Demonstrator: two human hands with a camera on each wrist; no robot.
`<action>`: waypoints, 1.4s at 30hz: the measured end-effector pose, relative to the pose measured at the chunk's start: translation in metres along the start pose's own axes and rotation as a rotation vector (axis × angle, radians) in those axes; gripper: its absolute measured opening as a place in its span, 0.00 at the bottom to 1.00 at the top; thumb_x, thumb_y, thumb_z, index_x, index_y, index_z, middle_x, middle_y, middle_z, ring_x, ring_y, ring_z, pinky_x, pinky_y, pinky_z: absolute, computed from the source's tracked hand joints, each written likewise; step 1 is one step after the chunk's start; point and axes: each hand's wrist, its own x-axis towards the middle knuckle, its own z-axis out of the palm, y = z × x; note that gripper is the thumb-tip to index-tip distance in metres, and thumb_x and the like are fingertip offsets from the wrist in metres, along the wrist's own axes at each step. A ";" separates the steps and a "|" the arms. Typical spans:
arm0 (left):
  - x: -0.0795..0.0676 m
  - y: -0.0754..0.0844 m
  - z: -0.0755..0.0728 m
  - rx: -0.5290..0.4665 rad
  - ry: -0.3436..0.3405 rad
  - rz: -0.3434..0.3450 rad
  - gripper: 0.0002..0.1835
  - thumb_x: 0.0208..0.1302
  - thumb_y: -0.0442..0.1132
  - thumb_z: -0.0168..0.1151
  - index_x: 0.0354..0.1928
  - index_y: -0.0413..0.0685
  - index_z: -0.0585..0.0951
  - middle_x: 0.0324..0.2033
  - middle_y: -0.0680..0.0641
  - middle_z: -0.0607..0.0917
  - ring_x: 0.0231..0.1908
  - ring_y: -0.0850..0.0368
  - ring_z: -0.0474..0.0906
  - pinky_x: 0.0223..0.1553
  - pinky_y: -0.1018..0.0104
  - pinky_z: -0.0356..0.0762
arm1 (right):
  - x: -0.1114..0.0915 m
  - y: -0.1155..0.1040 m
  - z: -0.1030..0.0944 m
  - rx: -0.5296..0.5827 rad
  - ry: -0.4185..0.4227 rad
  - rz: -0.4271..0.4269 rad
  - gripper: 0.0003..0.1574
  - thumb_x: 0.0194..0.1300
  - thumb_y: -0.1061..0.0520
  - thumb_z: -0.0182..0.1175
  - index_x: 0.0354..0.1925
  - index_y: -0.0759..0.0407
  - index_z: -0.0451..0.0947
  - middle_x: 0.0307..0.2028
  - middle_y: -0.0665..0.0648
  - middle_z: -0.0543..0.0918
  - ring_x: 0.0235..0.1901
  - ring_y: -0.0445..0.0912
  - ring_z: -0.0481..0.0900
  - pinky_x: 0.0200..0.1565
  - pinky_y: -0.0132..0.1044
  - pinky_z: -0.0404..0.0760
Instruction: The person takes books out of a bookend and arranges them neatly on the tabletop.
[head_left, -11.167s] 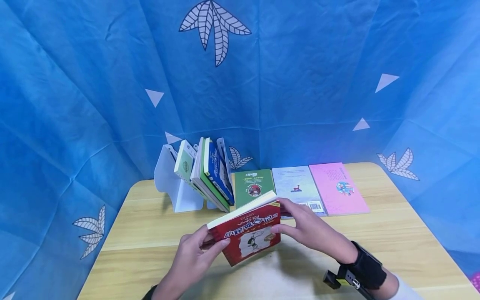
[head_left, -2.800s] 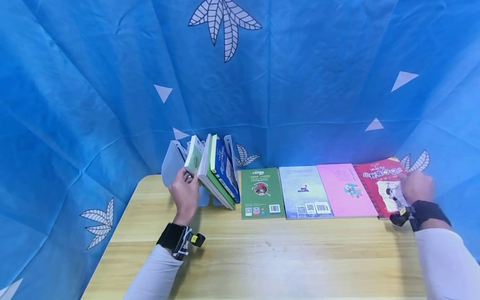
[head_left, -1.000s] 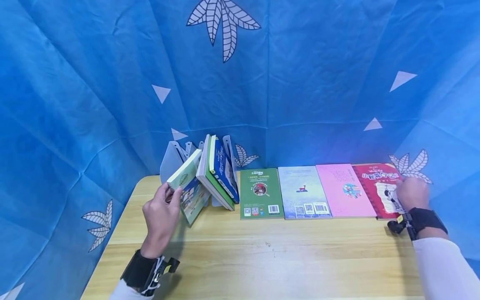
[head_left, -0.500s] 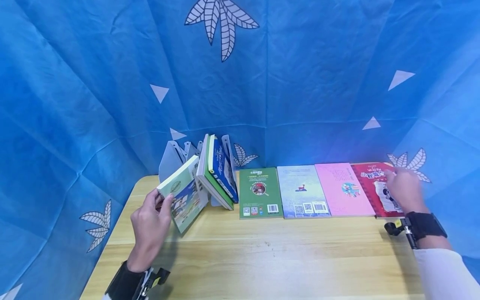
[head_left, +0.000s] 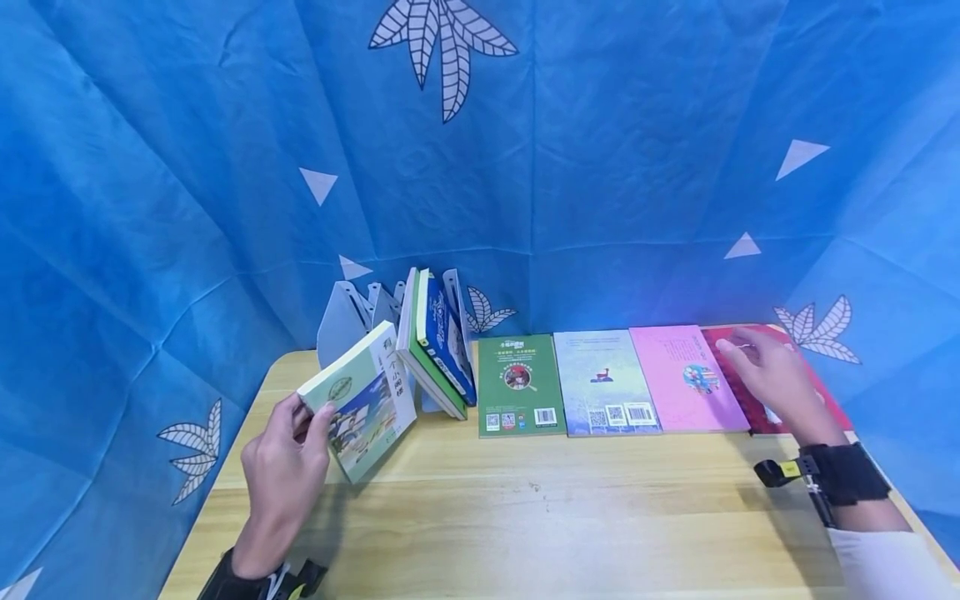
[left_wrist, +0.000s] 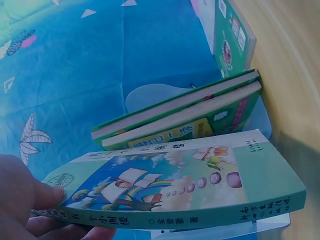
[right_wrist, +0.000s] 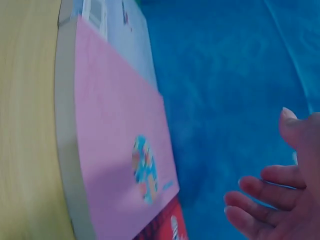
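My left hand (head_left: pixel 288 467) pinches the upper left corner of a light green paperback book (head_left: pixel 367 404), thumb on its front cover and fingers behind. The book is tilted, in front of the bookend rack; its cover shows a blue picture and a white strip with Chinese characters. In the left wrist view the thumb (left_wrist: pixel 47 195) presses the cover. My right hand (head_left: pixel 776 379) hovers over the red book (head_left: pixel 813 375), holding nothing, its fingers loosely bent and parted from the thumb in the right wrist view. The hand and wrist partly hide the red book.
White bookends (head_left: pixel 343 321) stand at the back left, with a green book (head_left: pixel 435 379) and a blue book (head_left: pixel 450 350) leaning among them. A green book (head_left: pixel 517 400), a pale blue book (head_left: pixel 603 358) and a pink book (head_left: pixel 686 400) lie in a row along the blue curtain.
The left hand has drawn the light green book out of the rack, toward the front left, turning its cover into view. The right hand has lifted off the red book and moved left.
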 end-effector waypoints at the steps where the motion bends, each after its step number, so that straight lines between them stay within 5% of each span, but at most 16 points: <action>1: -0.001 0.001 -0.001 0.000 -0.001 -0.001 0.18 0.66 0.28 0.69 0.54 0.26 0.78 0.46 0.25 0.88 0.40 0.28 0.89 0.36 0.40 0.87 | -0.001 -0.004 0.000 0.001 -0.006 -0.006 0.45 0.80 0.36 0.49 0.74 0.71 0.63 0.65 0.81 0.73 0.62 0.77 0.72 0.58 0.77 0.73; 11: -0.005 0.012 -0.013 -0.010 0.029 0.042 0.19 0.61 0.25 0.72 0.51 0.23 0.79 0.43 0.25 0.88 0.35 0.29 0.89 0.35 0.47 0.84 | -0.014 -0.037 0.006 0.153 -0.080 -0.096 0.43 0.81 0.43 0.53 0.76 0.71 0.58 0.68 0.78 0.73 0.65 0.73 0.74 0.63 0.67 0.74; 20: -0.009 0.027 -0.013 -0.073 -0.005 0.066 0.18 0.59 0.24 0.73 0.50 0.24 0.80 0.43 0.26 0.89 0.37 0.31 0.90 0.35 0.62 0.85 | -0.029 -0.068 0.016 0.165 -0.106 -0.173 0.44 0.76 0.47 0.61 0.78 0.65 0.59 0.68 0.73 0.76 0.64 0.70 0.77 0.63 0.69 0.76; 27: -0.011 0.038 -0.007 -0.170 -0.047 0.012 0.18 0.59 0.23 0.72 0.50 0.26 0.80 0.44 0.27 0.89 0.40 0.33 0.90 0.42 0.93 0.75 | -0.040 -0.090 0.025 0.198 -0.120 -0.224 0.46 0.71 0.47 0.67 0.77 0.61 0.62 0.67 0.68 0.79 0.64 0.65 0.79 0.63 0.66 0.78; 34: -0.013 0.048 0.000 -0.268 -0.098 -0.019 0.17 0.59 0.23 0.72 0.51 0.28 0.82 0.44 0.29 0.90 0.42 0.35 0.90 0.42 0.90 0.78 | -0.051 -0.115 0.040 0.229 -0.159 -0.295 0.48 0.67 0.49 0.71 0.76 0.63 0.63 0.66 0.66 0.80 0.63 0.63 0.82 0.63 0.63 0.80; 42: -0.018 0.061 0.008 -0.337 -0.162 -0.040 0.16 0.58 0.25 0.74 0.49 0.31 0.84 0.41 0.34 0.92 0.42 0.56 0.91 0.40 0.89 0.81 | -0.063 -0.138 0.056 0.281 -0.200 -0.402 0.51 0.62 0.50 0.76 0.76 0.61 0.64 0.66 0.61 0.81 0.62 0.56 0.83 0.63 0.54 0.83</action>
